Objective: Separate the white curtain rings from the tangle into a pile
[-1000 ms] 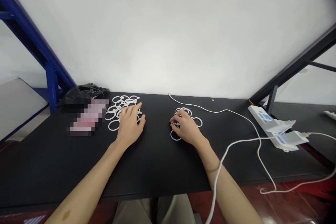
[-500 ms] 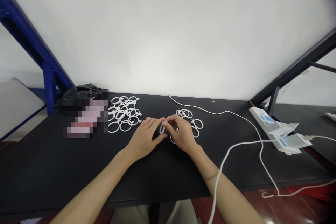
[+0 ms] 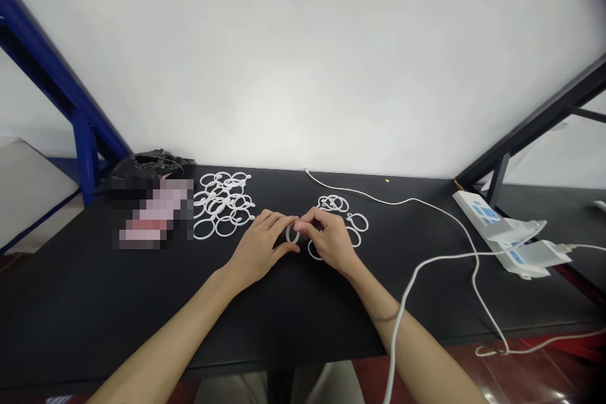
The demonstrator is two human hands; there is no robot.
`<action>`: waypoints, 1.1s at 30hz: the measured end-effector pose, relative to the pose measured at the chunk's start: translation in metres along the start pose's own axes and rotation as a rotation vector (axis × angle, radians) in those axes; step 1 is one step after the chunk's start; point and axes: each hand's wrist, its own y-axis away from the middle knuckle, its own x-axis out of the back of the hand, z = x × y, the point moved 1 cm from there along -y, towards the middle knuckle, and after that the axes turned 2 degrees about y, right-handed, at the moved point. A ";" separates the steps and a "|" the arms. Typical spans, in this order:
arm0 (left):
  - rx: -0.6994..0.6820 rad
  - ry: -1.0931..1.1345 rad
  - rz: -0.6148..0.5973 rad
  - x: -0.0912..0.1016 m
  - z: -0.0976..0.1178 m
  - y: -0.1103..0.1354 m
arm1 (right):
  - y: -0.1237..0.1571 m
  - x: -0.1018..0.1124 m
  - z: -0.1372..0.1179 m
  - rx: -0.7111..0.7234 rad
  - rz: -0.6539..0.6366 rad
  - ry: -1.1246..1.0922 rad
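A white curtain ring (image 3: 287,235) with a small eyelet is held up between my hands above the black table. My right hand (image 3: 330,241) pinches the ring's top edge between thumb and fingertips. Curved around the ring's left side, my left hand (image 3: 255,247) has its fingertips at the top and its thumb near the bottom. The fingertips partly cover the ring's top. Left of my hands lies a heap of white curtain rings (image 3: 226,225). Several more rings (image 3: 358,222) lie to the right, some partly behind my right hand.
White cables (image 3: 350,189) run across the right side, one passing over my right forearm. A white power strip (image 3: 487,218) with adapters lies far right. Back left are a black plastic bag (image 3: 151,164) and a pixelated pink item (image 3: 161,208). A white wall rises behind the table (image 3: 293,322).
The ring between my hands has turned to show more of its round opening. My hands stay in nearly the same place; the view has shifted slightly.
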 end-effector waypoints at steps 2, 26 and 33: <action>0.010 -0.018 0.004 0.000 0.000 0.000 | -0.001 0.000 0.000 -0.040 -0.020 -0.045; -0.207 -0.228 -0.054 -0.017 0.031 0.008 | -0.010 0.033 0.024 -0.165 0.102 0.875; -0.130 -0.246 -0.082 -0.016 0.028 0.010 | -0.009 0.028 0.025 -0.088 0.033 0.898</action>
